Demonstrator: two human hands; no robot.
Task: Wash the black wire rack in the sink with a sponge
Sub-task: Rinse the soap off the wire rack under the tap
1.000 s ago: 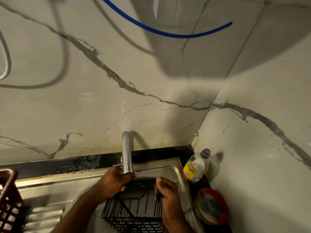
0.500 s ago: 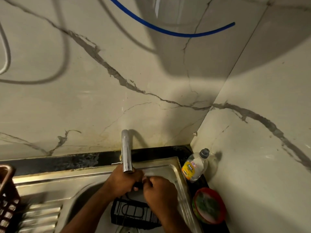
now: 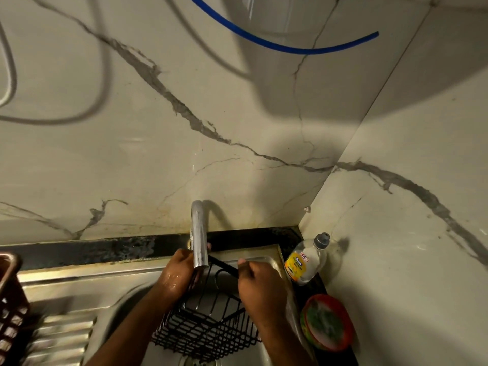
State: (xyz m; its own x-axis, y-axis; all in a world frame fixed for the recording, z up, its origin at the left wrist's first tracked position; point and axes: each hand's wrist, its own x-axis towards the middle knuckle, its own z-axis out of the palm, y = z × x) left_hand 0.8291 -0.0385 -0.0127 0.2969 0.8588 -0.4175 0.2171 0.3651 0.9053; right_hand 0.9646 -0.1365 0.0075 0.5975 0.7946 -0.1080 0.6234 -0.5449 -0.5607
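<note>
The black wire rack (image 3: 206,328) hangs tilted over the steel sink (image 3: 126,307), just under the chrome tap spout (image 3: 199,241). My left hand (image 3: 177,276), wet, grips the rack's left upper edge beside the spout. My right hand (image 3: 260,283) curls round the rack's top bar on the right. No sponge shows in either hand; a green scrubber (image 3: 323,323) lies in a red dish (image 3: 346,336) to the right of the sink.
A clear dish-soap bottle (image 3: 306,261) with a yellow label stands in the corner on the black counter. A brown plastic basket (image 3: 10,307) sits on the ribbed drainboard (image 3: 60,339) at the left. Marble walls close in behind and on the right; a blue hose (image 3: 277,44) hangs overhead.
The rack has been turned and raised under the spout. My right hand moved from beside my left hand out to the right along the top bar.
</note>
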